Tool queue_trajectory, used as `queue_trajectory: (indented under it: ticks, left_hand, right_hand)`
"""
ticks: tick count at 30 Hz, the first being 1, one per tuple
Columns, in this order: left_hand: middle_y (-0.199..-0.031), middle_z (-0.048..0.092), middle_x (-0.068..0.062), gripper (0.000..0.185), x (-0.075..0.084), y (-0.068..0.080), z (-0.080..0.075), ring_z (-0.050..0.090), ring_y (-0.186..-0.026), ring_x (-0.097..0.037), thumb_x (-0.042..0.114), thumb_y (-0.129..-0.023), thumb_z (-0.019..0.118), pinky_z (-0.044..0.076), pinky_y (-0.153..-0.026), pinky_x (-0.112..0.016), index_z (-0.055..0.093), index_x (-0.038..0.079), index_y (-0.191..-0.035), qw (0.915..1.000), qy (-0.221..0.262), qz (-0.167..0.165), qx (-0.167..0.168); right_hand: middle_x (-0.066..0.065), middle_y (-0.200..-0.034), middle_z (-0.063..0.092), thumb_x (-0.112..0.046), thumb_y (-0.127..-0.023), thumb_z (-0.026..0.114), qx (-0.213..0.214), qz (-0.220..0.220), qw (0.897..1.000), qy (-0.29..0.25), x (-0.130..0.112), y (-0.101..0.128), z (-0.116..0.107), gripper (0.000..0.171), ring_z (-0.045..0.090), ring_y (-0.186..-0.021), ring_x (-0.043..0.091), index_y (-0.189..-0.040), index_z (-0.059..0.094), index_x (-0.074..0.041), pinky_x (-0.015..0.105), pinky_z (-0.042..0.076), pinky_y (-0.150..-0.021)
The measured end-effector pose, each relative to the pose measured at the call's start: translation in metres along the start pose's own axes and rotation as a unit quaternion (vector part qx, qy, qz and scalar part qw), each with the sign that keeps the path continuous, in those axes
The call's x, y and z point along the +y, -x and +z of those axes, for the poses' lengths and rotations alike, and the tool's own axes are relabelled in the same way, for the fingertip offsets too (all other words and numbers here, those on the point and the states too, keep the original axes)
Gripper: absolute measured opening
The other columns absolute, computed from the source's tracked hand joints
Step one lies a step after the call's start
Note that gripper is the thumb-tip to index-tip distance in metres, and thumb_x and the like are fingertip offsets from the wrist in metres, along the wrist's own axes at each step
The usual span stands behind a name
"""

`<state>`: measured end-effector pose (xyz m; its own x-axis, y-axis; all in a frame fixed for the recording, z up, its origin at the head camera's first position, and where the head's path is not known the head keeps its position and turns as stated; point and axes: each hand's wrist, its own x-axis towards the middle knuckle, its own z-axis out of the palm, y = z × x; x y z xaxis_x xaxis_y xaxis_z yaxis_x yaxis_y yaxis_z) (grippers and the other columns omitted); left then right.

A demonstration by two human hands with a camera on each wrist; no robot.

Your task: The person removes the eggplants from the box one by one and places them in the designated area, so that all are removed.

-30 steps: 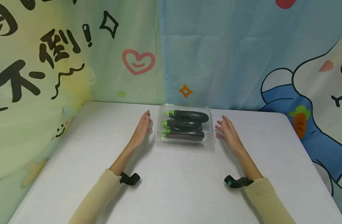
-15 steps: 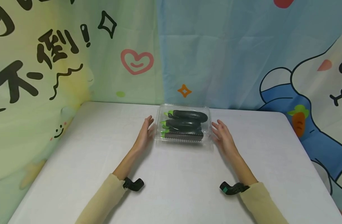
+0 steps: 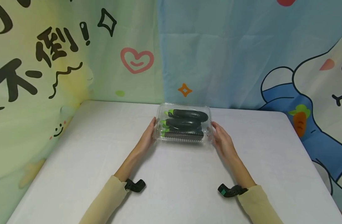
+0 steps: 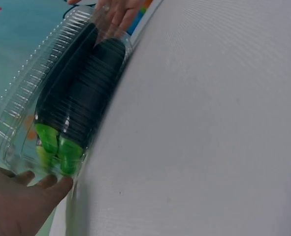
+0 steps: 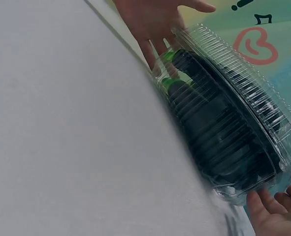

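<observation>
1. At the far side of the desk [image 3: 173,186], near its middle, is a clear, ridged plastic box [image 3: 206,128].
2. The box's long axis runs left to right, its right end slightly nearer.
3. Inside, several dark eggplants [image 3: 185,123] lie side by side along that same axis, green stem ends pointing left, rounded dark ends pointing right.
4. The left hand [image 3: 146,137] touches the box's left end, fingers extended and thumb spread apart from them.
5. The right hand [image 3: 223,141] touches the right end with fingers fairly straight.
6. Whether the box's base meets the desk cannot be told.
7. Beyond the far edge hangs a printed backdrop [image 3: 215,56], green on the left, blue on the right.
</observation>
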<state>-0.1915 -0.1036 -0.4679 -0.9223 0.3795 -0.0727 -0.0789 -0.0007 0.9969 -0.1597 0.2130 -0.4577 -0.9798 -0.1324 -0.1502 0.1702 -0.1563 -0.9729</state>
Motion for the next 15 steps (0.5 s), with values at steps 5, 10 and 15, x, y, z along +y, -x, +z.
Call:
queue_trajectory:
  ticks: [5, 10, 15]
  left_hand:
    - [-0.165, -0.011, -0.002, 0.061, 0.0, -0.003, -0.001, -0.011, -0.152, -0.03, 0.043, -0.106, 0.012, 0.003, -0.119, -0.059, -0.013, 0.018, -0.156, 0.9999, -0.006, -0.005, -0.014]
    - [-0.165, -0.01, 0.002, 0.062, 0.0, -0.004, -0.001, -0.005, -0.152, -0.032, 0.039, -0.106, 0.02, 0.011, -0.117, -0.06, -0.012, 0.022, -0.156, 0.999, -0.038, -0.022, -0.011]
    - [-0.165, -0.007, 0.002, 0.067, -0.003, -0.004, -0.001, -0.002, -0.153, -0.032, 0.043, -0.104, 0.029, 0.013, -0.118, -0.059, -0.01, 0.026, -0.156, 0.9977, -0.067, -0.011, -0.003]
  right_hand:
    - [0.001, -0.166, 0.005, -0.02, -0.104, 0.04, 0.005, 0.0, 0.999, -0.034, 0.004, 0.0, 0.005, 0.062, 0.017, -0.15, 0.024, -0.157, 0.009, -0.01, 0.023, 0.028, -0.114]
    - [-0.001, -0.166, -0.004, -0.006, -0.101, 0.041, 0.006, -0.009, 0.996, -0.091, 0.009, -0.002, 0.01, 0.067, 0.001, -0.153, 0.019, -0.157, 0.005, -0.012, 0.039, 0.002, -0.124]
    - [-0.001, -0.166, -0.007, -0.001, -0.098, 0.044, 0.009, -0.023, 0.996, -0.083, 0.012, -0.005, 0.012, 0.075, -0.007, -0.153, 0.014, -0.157, 0.0, -0.012, 0.033, 0.0, -0.123]
